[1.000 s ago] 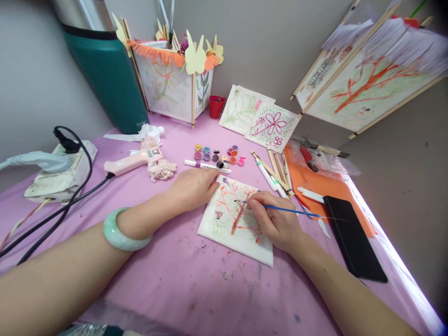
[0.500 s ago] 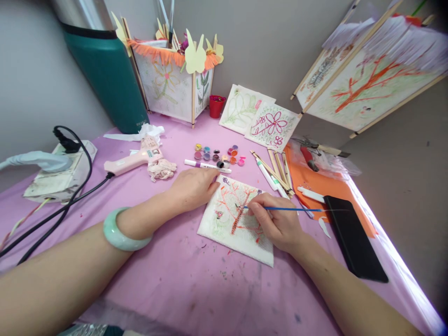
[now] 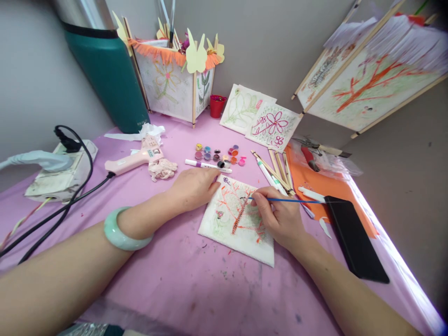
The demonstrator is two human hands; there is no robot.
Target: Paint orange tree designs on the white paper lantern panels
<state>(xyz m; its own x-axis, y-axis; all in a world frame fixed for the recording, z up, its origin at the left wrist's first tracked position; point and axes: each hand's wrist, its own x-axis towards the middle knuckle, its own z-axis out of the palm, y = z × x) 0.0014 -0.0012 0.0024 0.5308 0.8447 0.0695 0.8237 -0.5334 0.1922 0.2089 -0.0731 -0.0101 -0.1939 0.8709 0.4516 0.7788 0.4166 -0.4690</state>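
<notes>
My right hand (image 3: 280,214) is closed around a thin blue paintbrush (image 3: 297,200), its tip on a white textured paper square (image 3: 219,231). An orange-red branching tree is painted on this square, with small dark flowers at its top and faint green patches. My left hand (image 3: 194,189) lies flat at the upper left edge of the square, fingers stretched out and thumb apart, holding nothing. Just beyond it are a white marker (image 3: 208,166) with a purple band and several small open paint pots (image 3: 217,157). A pale green bangle (image 3: 122,231) circles my left wrist.
Left stand a pink glue gun (image 3: 131,161), a power strip (image 3: 56,170) with cables and a teal bottle (image 3: 108,79). Behind are a paper lantern (image 3: 168,91), a red bucket (image 3: 217,107) and drawn cards (image 3: 273,126). Wooden sticks (image 3: 278,168) and a black phone (image 3: 355,238) lie right.
My right hand and the brush have shifted slightly up and to the right, moving the tip higher along the painted trunk. My left hand stays in place.
</notes>
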